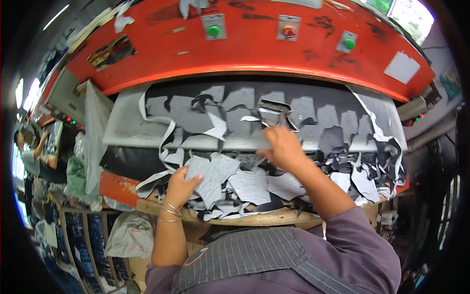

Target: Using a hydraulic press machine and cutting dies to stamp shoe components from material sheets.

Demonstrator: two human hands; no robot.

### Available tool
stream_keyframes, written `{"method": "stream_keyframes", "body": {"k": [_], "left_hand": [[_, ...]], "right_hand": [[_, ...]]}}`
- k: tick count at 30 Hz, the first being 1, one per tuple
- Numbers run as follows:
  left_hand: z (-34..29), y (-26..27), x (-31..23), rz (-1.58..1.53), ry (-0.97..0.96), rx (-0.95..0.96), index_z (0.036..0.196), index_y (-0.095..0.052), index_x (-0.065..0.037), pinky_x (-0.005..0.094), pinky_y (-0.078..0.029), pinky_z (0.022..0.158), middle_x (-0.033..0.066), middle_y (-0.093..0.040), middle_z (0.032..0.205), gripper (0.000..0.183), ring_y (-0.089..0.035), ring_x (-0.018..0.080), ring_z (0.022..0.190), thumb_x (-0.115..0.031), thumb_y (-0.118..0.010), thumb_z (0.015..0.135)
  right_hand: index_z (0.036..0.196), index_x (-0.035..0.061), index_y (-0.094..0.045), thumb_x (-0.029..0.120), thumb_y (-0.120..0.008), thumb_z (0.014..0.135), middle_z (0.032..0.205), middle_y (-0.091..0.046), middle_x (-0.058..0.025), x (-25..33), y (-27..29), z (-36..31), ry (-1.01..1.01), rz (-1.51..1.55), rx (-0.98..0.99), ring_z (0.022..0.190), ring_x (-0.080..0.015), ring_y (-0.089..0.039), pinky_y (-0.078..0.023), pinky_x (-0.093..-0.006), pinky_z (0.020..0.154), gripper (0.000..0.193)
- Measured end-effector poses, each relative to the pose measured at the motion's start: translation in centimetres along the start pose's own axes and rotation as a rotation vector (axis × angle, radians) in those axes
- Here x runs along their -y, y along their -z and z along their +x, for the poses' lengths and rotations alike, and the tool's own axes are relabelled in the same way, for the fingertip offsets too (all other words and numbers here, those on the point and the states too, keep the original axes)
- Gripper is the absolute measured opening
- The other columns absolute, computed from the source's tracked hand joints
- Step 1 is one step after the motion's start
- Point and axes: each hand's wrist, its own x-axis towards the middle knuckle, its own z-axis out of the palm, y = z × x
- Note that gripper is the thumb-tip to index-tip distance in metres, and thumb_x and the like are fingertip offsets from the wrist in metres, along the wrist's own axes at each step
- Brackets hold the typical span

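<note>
My left hand is closed on grey cut fabric pieces, its thumb pressed on top. They lie over the near edge of the cutting bed, above a heap of scraps. My right hand reaches over the bed, thumb spread away from its fingers. Those fingertips overlap the near edge of a metal cutting die; whether they touch it is unclear. The die stands on the dark sheet, among several grey cut shapes.
A red press beam with green and red buttons spans the far side. Grey pieces and dark offcuts crowd the wooden front ledge. A pale sack stands lower left. Another person works at far left.
</note>
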Motion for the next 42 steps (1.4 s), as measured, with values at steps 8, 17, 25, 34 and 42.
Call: {"method": "stream_keyframes", "body": {"k": [8, 17, 25, 34, 42], "left_hand": [[3.8, -3.3, 0.5, 0.747, -0.089, 0.017, 0.101, -0.06, -0.001, 0.0437, -0.042, 0.09, 0.0194, -0.06, 0.108, 0.045, -0.054, 0.0368, 0.102, -0.024, -0.079, 0.067], [6.5, 2.2, 1.3, 0.385, -0.113, 0.119, 0.094, -0.06, 0.002, 0.0328, -0.049, 0.076, 0.0113, -0.064, 0.081, 0.028, -0.062, 0.0205, 0.078, -0.013, -0.072, 0.074], [7.3, 2.7, -4.0, -0.505, 0.036, 0.518, 0.11, -0.06, 0.003, 0.0274, -0.045, 0.085, 0.0048, -0.062, 0.104, 0.033, -0.059, 0.0134, 0.089, -0.015, -0.069, 0.083], [10.7, -6.3, 0.4, 0.615, -0.459, 0.393, 0.098, -0.058, 0.007, 0.0395, -0.044, 0.086, 0.0217, -0.053, 0.103, 0.041, -0.052, 0.0381, 0.097, -0.013, -0.076, 0.067], [9.1, -5.6, -0.7, 0.613, -0.475, 0.23, 0.086, -0.056, 0.003, 0.0358, -0.043, 0.076, 0.0155, -0.054, 0.085, 0.029, -0.052, 0.0322, 0.085, -0.009, -0.075, 0.068]], "right_hand": [[0.126, -0.0012, -0.047, 0.037, -0.075, 0.072, 0.1, -0.06, -0.0149, 4.6, -3.1, -7.2, -0.21, 0.139, 0.166, 0.096, -0.0312, -0.055, -0.042, -0.0418, 0.084, 0.071], [0.094, 0.0043, -0.065, 0.01, -0.065, 0.083, 0.09, -0.061, -0.008, 1.5, 0.7, -9.5, -0.502, 0.843, -0.245, 0.086, -0.0198, -0.059, -0.047, -0.0322, 0.077, 0.013], [0.112, 0.0015, -0.056, 0.022, -0.054, 0.096, 0.104, -0.064, -0.0063, -1.5, 2.6, -13.3, -0.94, 1.391, -0.184, 0.092, -0.0114, -0.06, -0.05, -0.028, 0.082, 0.026], [0.112, 0.0036, -0.06, 0.027, -0.069, 0.08, 0.122, -0.053, -0.0239, 1.0, -3.2, -7.6, -0.892, 0.05, 0.32, 0.112, -0.0389, -0.049, -0.043, -0.0465, 0.092, 0.041], [0.117, 0.0122, -0.062, 0.034, -0.071, 0.078, 0.118, -0.055, -0.0165, -1.4, -1.7, -9.1, -0.804, 0.066, 0.337, 0.115, -0.0338, -0.046, -0.037, -0.0504, 0.092, 0.046]]}}
